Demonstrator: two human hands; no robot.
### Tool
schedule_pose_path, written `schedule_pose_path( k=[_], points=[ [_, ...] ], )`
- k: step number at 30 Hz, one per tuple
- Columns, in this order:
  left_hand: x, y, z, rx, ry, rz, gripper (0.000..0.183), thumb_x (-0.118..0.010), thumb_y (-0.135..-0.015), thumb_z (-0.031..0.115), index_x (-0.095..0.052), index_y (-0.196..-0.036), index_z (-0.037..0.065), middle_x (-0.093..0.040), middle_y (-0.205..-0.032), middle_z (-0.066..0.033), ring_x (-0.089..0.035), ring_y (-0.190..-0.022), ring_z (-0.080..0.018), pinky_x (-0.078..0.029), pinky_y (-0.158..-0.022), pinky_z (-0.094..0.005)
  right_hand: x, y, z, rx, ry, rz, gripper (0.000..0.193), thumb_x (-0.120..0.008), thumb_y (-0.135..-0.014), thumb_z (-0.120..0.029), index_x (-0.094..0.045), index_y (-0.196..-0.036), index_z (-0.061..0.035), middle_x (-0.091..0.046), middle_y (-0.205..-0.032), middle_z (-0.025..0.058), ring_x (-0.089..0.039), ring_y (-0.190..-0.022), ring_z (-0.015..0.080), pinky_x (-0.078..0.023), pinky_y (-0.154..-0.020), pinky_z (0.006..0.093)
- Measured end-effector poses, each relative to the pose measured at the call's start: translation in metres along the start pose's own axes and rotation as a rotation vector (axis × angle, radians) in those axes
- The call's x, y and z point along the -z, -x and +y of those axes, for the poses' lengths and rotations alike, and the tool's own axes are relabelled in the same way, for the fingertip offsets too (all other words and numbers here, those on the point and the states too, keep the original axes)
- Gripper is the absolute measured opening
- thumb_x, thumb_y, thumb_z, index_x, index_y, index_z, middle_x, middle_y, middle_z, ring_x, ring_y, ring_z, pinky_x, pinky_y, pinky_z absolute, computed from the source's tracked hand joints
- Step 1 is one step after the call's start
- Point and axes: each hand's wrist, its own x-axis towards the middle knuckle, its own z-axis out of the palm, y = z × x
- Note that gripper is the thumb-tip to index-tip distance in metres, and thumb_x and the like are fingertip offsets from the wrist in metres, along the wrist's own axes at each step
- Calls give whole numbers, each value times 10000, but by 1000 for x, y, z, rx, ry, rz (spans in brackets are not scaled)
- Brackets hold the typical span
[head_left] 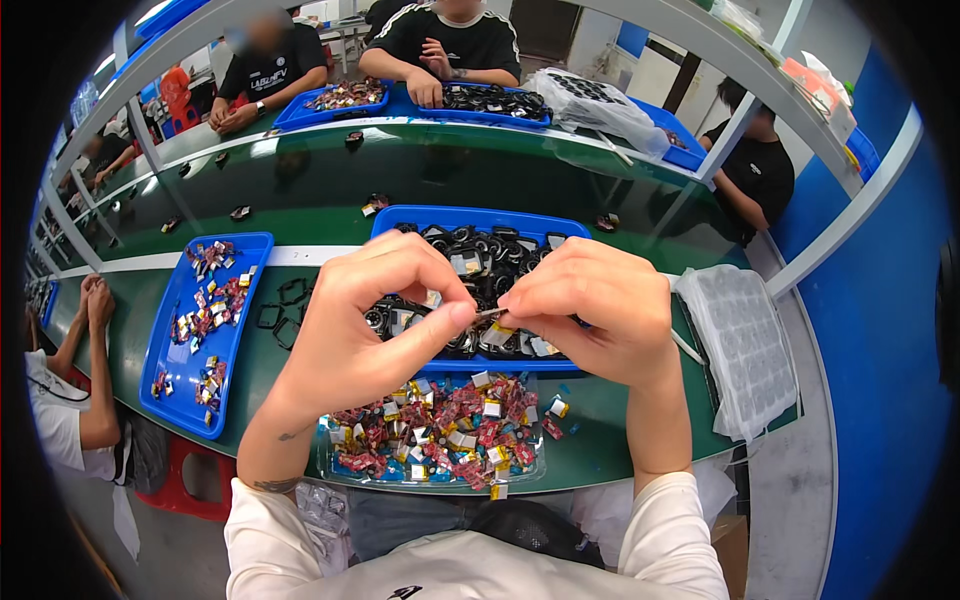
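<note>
My left hand (375, 310) and my right hand (605, 315) are raised close together, fingertips pinched. Between them they hold a small electronic board (489, 314), seen nearly edge-on. A battery with yellow tape (498, 334) appears just beneath it, by the right fingertips; I cannot tell whether it is joined to the board. Behind and below the hands lies a blue tray (480, 216) full of black plastic casings (462, 240). Nearer me, a clear tray (330, 470) bears a heap of red circuit boards with silver-and-yellow batteries (440, 425).
At left is another blue tray (257, 250) with loose boards. Black frames (285, 312) lie beside it. A bagged stack of clear plastic trays (742, 350) stands at right. Across the green conveyor (300, 180), carrying scattered units, people sit near more trays. Metal posts rise around the bench.
</note>
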Motion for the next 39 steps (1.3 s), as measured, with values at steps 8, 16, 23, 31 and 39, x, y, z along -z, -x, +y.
schedule_pose_path(
  k=[8,16,23,31,39],
  points=[
    [-12,-3,0,-149,-143,279,60,-673,-752,0,-622,-782,-7,-611,-801,-64,-540,-732,-129,-412,-655,-247,-6,-2,-6,-238,-150,81,223,-719,-657,109,-642,-838,3,-669,-796,96,-650,-712,169,-515,-645,268],
    [-9,-2,-15,-48,54,266,124,-719,-749,33,-599,-774,9,-653,-803,-48,-576,-720,-85,-446,-639,-239,-12,-4,-10,-546,-381,92,180,-719,-713,12,-634,-871,6,-655,-774,55,-641,-664,109,-510,-604,221],
    [-11,-1,-21,-77,114,204,111,-667,-731,-9,-557,-743,0,-672,-826,-89,-619,-732,-103,-480,-660,-241,-6,-2,-1,-422,-158,120,101,-689,-758,-13,-683,-854,18,-653,-726,82,-626,-614,123,-486,-559,238],
    [-13,-3,-13,34,-54,98,191,-702,-770,-1,-623,-939,-40,-632,-831,-49,-572,-741,-77,-458,-672,-227,-9,3,-1,-587,-366,117,91,-704,-790,-38,-685,-857,20,-679,-765,82,-625,-637,97,-499,-580,221],
    [-11,-2,-16,4,95,96,106,-686,-796,-12,-672,-896,-43,-638,-812,-82,-596,-743,-108,-470,-663,-227,-8,3,-5,-763,-856,102,130,-678,-859,-109,-642,-835,13,-655,-750,64,-606,-653,78,-498,-584,208]
  ],
)
